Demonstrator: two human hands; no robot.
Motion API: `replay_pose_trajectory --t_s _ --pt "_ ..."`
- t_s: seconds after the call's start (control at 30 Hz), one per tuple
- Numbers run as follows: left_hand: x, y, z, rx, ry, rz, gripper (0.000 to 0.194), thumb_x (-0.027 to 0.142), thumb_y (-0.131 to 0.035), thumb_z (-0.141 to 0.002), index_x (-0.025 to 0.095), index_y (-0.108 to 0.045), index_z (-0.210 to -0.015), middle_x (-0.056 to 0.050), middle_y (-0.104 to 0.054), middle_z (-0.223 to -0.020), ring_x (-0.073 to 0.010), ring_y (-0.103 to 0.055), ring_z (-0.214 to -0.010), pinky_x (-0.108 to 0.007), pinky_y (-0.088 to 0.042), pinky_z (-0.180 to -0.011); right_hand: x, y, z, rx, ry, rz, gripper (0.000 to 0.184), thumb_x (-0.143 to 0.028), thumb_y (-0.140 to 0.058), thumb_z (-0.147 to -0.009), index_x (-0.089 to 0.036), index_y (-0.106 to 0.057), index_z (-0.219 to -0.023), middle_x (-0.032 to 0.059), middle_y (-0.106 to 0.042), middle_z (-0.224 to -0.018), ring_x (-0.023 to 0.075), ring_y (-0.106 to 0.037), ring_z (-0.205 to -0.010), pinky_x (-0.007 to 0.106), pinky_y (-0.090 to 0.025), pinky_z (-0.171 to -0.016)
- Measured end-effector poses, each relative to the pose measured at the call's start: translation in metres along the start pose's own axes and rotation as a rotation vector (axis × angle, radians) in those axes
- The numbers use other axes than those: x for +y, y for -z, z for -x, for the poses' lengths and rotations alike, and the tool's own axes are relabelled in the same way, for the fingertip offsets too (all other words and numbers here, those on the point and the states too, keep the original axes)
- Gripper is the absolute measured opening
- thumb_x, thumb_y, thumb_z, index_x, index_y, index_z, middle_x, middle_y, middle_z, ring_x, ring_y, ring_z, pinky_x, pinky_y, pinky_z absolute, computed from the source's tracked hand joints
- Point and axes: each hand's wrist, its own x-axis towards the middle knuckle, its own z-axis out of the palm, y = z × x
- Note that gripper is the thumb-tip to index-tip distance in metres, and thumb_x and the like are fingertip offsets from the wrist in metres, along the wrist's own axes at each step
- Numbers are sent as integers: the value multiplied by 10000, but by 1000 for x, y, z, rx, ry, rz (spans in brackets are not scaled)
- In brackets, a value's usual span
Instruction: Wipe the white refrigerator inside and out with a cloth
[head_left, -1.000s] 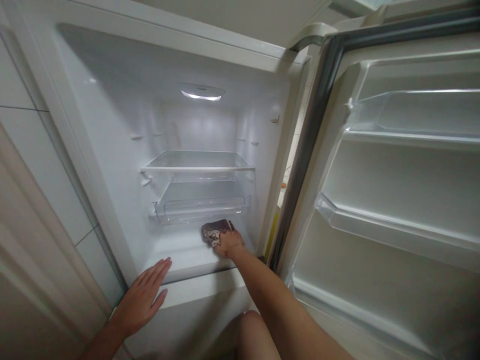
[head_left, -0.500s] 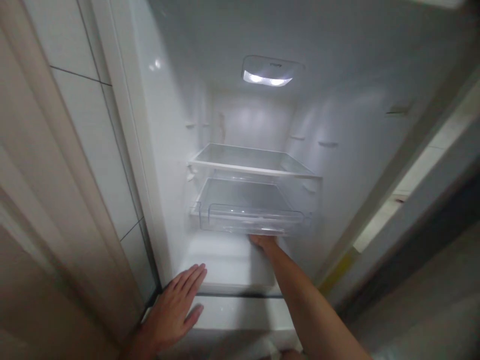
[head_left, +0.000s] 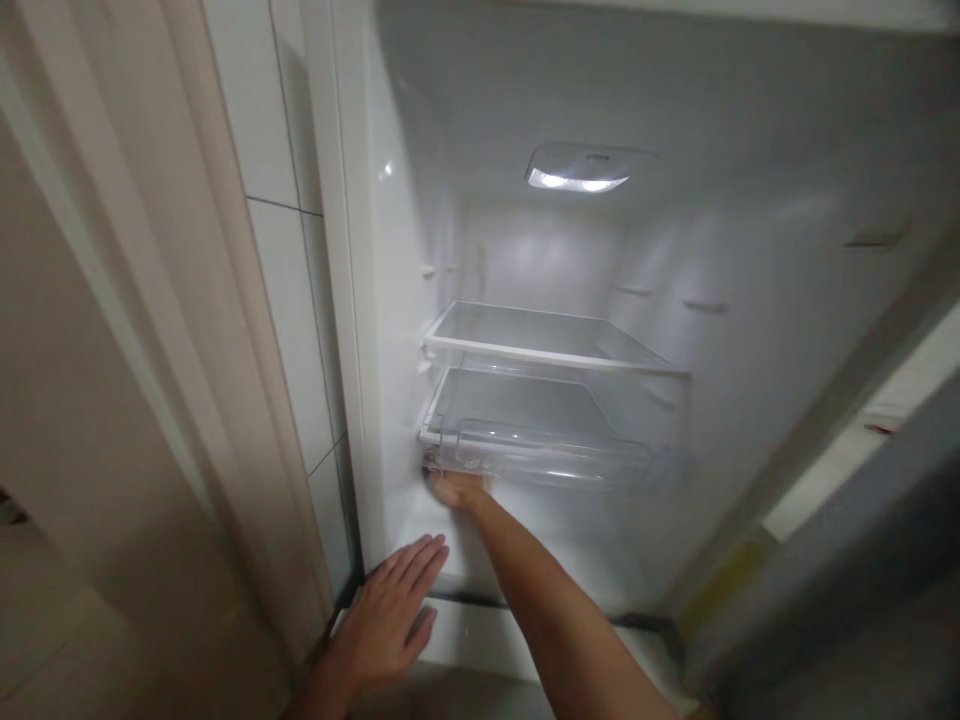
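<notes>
My left hand (head_left: pixel 390 610) lies at the front left edge of the refrigerator, fingers stretched out and holding nothing. My right hand (head_left: pixel 456 488) reaches deep inside, below the front left part of a clear plastic drawer (head_left: pixel 555 460). Its fingers are partly hidden behind the clear plastic and blurred, so I cannot make out whether they hold something. The drawer hangs just under a lower glass shelf (head_left: pixel 525 400), and an upper glass shelf (head_left: pixel 547 335) with a white front rim sits above.
A lit lamp (head_left: pixel 577 180) is on the refrigerator's ceiling. Shelf ledges (head_left: pixel 705 306) stick out from the side walls. White tiled wall (head_left: pixel 289 270) and a beige frame (head_left: pixel 202 300) stand close on the left; the door side (head_left: pixel 840 500) is at the right.
My right hand has moved left beneath the drawer, from its middle to its left end. The view has shifted, so the refrigerator appears further right. My left hand stays by the front edge.
</notes>
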Motion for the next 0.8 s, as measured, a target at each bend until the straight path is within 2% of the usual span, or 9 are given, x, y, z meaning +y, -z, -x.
replay_pose_trajectory --t_s 0.07,0.13,0.27,0.33,0.4,0.47,0.53,0.7,0.8 --pt "-3 -4 5 24 -3 26 811 203 -539 -973 235 -276 -1739 -44 -514 -1713 -237 -491 -1536 -375 -369 -1277 -5 4 28 -12 10 -2 528 -508 -499 -1130 -178 -627 -1523 163 -498 -1645 340 -457 -1542 612 -319 -1318" --pt "-7 -10 9 59 12 61 757 190 -544 -965 262 -356 -1696 -57 -625 -1599 -244 -579 -1442 -380 -426 -1240 -7 7 64 -38 60 -18 556 -485 -519 -1085 -182 -637 -1536 122 -427 -1716 320 -382 -1605 547 -245 -1362" --pt "0 -18 5 80 127 127 563 219 -589 -929 246 -575 -1492 -95 -704 -1423 -296 -651 -1324 -458 -507 -1177 -1 9 148 -8 93 -89 613 -413 -529 -1007 -237 -594 -1591 44 -492 -1681 223 -449 -1571 422 -270 -1355" --pt "10 -14 -8 72 262 188 484 205 -585 -880 218 -653 -1359 -119 -719 -1363 -326 -675 -1274 -504 -547 -1120 7 8 189 48 50 -117 616 -359 -474 -1014 -234 -570 -1609 42 -519 -1662 190 -450 -1569 394 -256 -1358" --pt "21 -1 -28 63 374 258 383 170 -544 -844 214 -704 -1189 -109 -762 -1211 -317 -725 -1152 -497 -596 -1022 20 6 225 134 -23 -143 617 -334 -463 -1009 -224 -570 -1607 37 -515 -1666 172 -432 -1580 368 -238 -1364" --pt "29 19 -50 61 388 304 332 144 -485 -867 223 -709 -1099 -75 -783 -1056 -271 -759 -1018 -437 -623 -936 37 6 253 244 -129 -146 628 -351 -489 -1000 -213 -573 -1606 39 -478 -1692 180 -406 -1599 365 -227 -1369" --pt "36 45 -75 82 329 313 337 160 -442 -935 222 -706 -1135 -62 -787 -1029 -237 -762 -990 -393 -622 -930 55 8 273 345 -246 -113 646 -377 -517 -991 -206 -572 -1611 53 -443 -1711 207 -391 -1611 396 -238 -1367" --pt "55 131 -148 199 203 230 388 296 -430 -1064 229 -675 -1357 -118 -728 -1310 -300 -662 -1256 -483 -510 -1132 80 18 299 436 -413 27 641 -424 -506 -1014 -193 -584 -1607 104 -465 -1690 274 -437 -1583 474 -284 -1344" --pt "68 173 -195 133 223 17 519 308 -423 -1088 213 -504 -1592 -162 -577 -1593 -333 -532 -1462 -515 -398 -1233 76 22 310 386 -435 42 661 -423 -528 -999 -168 -583 -1607 116 -442 -1705 301 -431 -1584 474 -322 -1325"
